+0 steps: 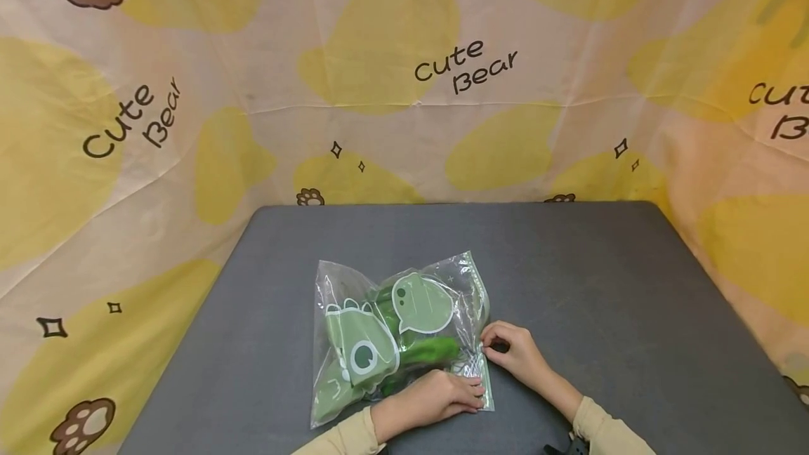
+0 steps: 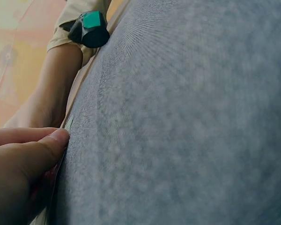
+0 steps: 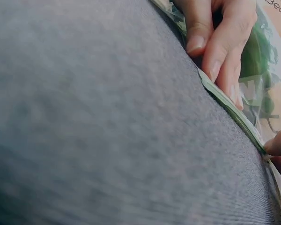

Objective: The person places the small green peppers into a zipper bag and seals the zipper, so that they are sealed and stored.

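Note:
A clear plastic zip bag (image 1: 423, 302) with a green dinosaur print lies on the grey table, its closure edge towards the right. Bright green contents show through the film; their kind is hidden by print and folds. My right hand (image 1: 515, 352) pinches the closure edge about midway, thumb against finger. Nearer me, my left hand (image 1: 436, 397) reaches across the bag's lower right part and holds the edge near the corner between thumb and fingers. In the right wrist view the green closure strip (image 3: 232, 110) runs between the left fingertips and the right thumb (image 3: 278, 143).
The grey table (image 1: 588, 272) extends on both sides of the bag and behind it. A yellow and pink cloth (image 1: 392, 146) with bear lettering hangs round the back and sides. A dark wrist device (image 2: 93, 33) sits at the right sleeve.

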The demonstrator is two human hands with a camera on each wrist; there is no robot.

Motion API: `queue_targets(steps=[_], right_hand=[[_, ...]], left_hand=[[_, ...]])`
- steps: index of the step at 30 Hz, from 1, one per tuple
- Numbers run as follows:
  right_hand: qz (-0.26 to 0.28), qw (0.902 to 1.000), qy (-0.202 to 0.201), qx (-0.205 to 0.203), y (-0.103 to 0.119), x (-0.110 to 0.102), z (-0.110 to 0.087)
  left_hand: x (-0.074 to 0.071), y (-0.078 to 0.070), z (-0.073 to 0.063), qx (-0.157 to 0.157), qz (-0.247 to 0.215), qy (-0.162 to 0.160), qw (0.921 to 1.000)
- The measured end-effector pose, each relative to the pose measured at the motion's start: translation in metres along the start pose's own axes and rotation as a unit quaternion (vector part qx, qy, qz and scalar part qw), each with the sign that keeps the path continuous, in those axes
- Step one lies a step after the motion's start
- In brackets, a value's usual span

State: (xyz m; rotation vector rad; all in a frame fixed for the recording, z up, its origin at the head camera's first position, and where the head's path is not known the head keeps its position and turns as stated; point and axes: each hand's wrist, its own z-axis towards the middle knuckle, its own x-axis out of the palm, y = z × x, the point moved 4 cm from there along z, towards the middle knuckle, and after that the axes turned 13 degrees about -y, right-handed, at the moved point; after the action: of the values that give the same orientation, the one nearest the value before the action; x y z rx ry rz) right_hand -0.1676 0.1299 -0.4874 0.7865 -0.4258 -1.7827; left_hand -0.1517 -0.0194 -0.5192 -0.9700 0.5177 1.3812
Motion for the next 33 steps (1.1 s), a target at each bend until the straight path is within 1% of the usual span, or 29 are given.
queue_targets(steps=[3,8,12,16,21,26,29,31,33], right_hand=[[-0.006,1.0,0.0,-0.005,-0.003,0.0,0.001],[-0.001,0.9999,0.003,-0.016,-0.005,0.0,0.001],[-0.009,0.9998,0.003,-0.018,-0.008,0.001,0.006],[-0.023,0.9994,-0.002,-0.026,-0.01,0.003,0.013],[-0.028,0.9992,-0.008,-0.029,-0.016,0.005,0.016],[-0.026,0.9994,-0.009,-0.022,-0.04,0.008,0.012],[-0.028,0.9991,0.0,-0.031,-0.056,0.008,0.01],[-0.045,0.9983,-0.002,-0.037,-0.065,0.005,0.013],[-0.071,0.9967,-0.017,-0.035,-0.072,-0.001,0.017]], left_hand=[[0.0,0.0,0.0,-0.003,-0.006,-0.004,1.0],[0.001,-0.004,-0.003,-0.002,-0.015,-0.007,0.9999],[0.001,-0.003,-0.003,-0.006,-0.022,-0.011,0.9997],[0.0,0.0,-0.003,-0.01,-0.02,-0.007,0.9997],[-0.001,0.0,-0.002,-0.002,-0.019,-0.001,0.9998],[-0.001,0.0,-0.001,0.006,-0.016,0.001,0.9999],[-0.001,-0.001,-0.001,0.001,-0.015,0.003,0.9999],[-0.001,-0.002,0.0,-0.005,-0.03,0.006,0.9995],[-0.001,-0.006,0.0,-0.002,-0.037,0.01,0.9993]])
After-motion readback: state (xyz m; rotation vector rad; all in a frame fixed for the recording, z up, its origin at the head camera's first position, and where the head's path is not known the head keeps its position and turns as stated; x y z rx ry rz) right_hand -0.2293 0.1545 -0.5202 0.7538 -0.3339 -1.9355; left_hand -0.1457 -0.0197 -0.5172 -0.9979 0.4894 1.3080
